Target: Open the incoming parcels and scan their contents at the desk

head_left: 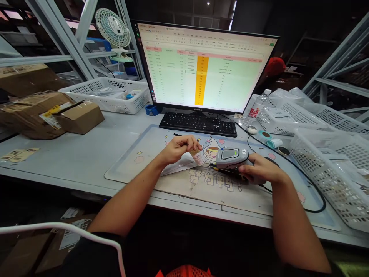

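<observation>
My left hand is closed, its fingertips pinching a small bottle with a brownish upper part and a pale printed label. Under that hand, a flat silvery-white bag lies on the printed desk mat. A grey handheld barcode scanner with a lit green strip is gripped in my right hand, its nose turned left toward the bottle. The two are close but apart. Below the scanner lies a dark, thin object, partly hidden.
A monitor showing a spreadsheet stands behind a black keyboard. White perforated baskets flank the right side, with a plastic bottle nearby. Cardboard boxes and another basket sit left. The scanner's black cable loops across the mat.
</observation>
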`<state>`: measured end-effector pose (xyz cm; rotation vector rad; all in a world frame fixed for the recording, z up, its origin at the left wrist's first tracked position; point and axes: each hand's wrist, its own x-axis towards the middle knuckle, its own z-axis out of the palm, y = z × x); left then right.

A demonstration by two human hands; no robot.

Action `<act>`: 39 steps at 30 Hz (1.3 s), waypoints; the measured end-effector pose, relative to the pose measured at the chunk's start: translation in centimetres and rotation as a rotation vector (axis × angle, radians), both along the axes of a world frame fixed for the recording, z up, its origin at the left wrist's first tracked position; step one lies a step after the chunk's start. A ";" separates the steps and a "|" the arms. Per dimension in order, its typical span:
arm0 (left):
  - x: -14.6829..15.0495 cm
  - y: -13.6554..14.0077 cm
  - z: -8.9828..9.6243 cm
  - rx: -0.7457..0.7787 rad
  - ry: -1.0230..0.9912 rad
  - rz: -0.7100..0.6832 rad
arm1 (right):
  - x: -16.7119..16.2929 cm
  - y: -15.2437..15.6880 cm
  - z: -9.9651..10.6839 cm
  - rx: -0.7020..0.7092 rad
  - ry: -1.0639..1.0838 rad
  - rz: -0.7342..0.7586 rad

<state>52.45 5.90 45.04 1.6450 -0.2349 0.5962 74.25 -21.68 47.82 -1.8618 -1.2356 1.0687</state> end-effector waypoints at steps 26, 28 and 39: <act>-7.1 -4.6 -4.8 1.153 0.857 0.677 | -2.8 3.3 5.7 0.019 -0.293 -0.053; -8.6 -5.4 -4.6 1.209 0.906 0.666 | -3.1 3.4 5.1 0.064 -0.325 -0.038; -2.0 -1.0 0.6 0.496 0.608 0.510 | -1.5 1.5 2.7 0.022 -0.355 -0.168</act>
